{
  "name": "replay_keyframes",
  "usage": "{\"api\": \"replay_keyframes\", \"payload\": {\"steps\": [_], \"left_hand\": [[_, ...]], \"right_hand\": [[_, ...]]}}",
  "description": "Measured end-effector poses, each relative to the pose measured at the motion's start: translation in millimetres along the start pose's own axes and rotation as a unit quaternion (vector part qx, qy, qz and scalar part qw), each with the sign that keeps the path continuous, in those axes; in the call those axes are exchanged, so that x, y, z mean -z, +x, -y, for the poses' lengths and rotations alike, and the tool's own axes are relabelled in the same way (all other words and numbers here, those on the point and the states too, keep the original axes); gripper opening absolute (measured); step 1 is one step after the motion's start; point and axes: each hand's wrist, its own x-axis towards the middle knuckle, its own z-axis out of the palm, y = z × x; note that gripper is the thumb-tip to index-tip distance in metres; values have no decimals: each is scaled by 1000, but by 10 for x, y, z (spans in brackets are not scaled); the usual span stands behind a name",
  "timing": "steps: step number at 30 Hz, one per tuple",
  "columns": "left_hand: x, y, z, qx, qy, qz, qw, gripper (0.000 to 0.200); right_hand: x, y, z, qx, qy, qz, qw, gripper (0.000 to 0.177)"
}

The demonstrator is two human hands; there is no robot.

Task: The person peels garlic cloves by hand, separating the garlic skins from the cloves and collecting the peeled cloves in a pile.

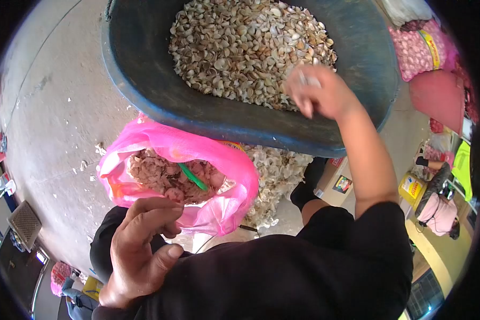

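My left hand [144, 242] is beside the near edge of a pink mesh bag [181, 141], its fingers bent and the thumb apart, with nothing visible between them. Inside the bag lie pinkish garlic bulbs [174, 194], loose skins and a green strip [193, 176]. Beyond it stands a large dark blue tub [218, 114] holding a broad heap of garlic cloves [245, 50]. Over the heap's near right part is my right hand [317, 90], blurred and partly curled. A whitish piece shows at its fingers; whether it is gripped is unclear.
Pale garlic skins [274, 184] are piled beneath the tub's near side, beside a cardboard box [333, 178]. Full pink mesh sacks [413, 50] and a red container [437, 98] stand at the right. A grey crate [24, 226] is at the left; another person [80, 301] is partly visible lower left.
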Motion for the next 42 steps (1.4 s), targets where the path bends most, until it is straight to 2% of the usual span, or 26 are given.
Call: {"api": "replay_keyframes", "payload": {"steps": [1,2,5,6,7,8,9,10,12,15,16,19,22,25,26,29,30,33,36,39,42], "left_hand": [[-1,-12,12,0,-3,-1,1000,39],[-3,-23,23,-1,-6,2,1000,39],[-7,-52,59,1,-13,3,1000,39],[-7,-51,60,1,-12,0,1000,39],[-3,-40,60,1,-9,-2,1000,39],[6,-36,63,3,-1,-3,1000,40],[19,-36,67,5,8,-3,1000,40],[38,-23,74,7,17,-5,1000,40],[52,4,62,17,14,-17,1000,42],[93,59,75,31,8,-32,999,45],[102,76,86,37,8,-37,999,45],[119,136,89,55,2,-44,998,45],[148,179,79,59,5,-49,997,45],[156,228,70,58,7,-54,997,45],[153,242,70,58,5,-56,997,45],[154,279,87,49,31,-56,997,44],[147,291,86,53,29,-53,997,44],[135,313,85,57,26,-46,997,44],[119,319,96,53,21,-46,997,43],[110,324,91,60,20,-47,997,43],[103,344,75,57,19,-45,997,43]], "right_hand": [[-115,-206,79,-32,14,98,995,28],[-321,-352,157,-44,-8,148,988,39],[-359,-398,127,-64,-37,86,994,37],[-308,-244,21,-83,-76,-11,994,24],[-239,-15,-128,-6,-252,-71,965,14],[-224,210,-217,5,-416,-77,906,13],[-109,494,-750,51,-487,-67,869,16],[-109,746,-1051,1,-547,-34,837,23],[-213,1040,-1224,-42,-615,35,786,28],[-56,1453,-2035,30,-579,27,814,33],[-28,1581,-2037,-52,-580,49,811,34],[248,1879,-1870,-103,-629,81,766,36],[213,1762,-1348,-161,-611,3,775,32],[-32,1587,-1159,-83,-578,-167,795,31],[-44,1540,-1211,39,-679,-147,718,31],[-219,1533,-1239,58,-740,55,668,19],[-337,1511,-1316,74,-766,73,634,18],[-298,1761,-2218,-37,-566,47,822,17],[-26,1941,-1984,17,-579,41,814,17],[15,1882,-1611,34,-530,93,842,22],[-257,1741,-1779,5,-537,96,838,21]]}}
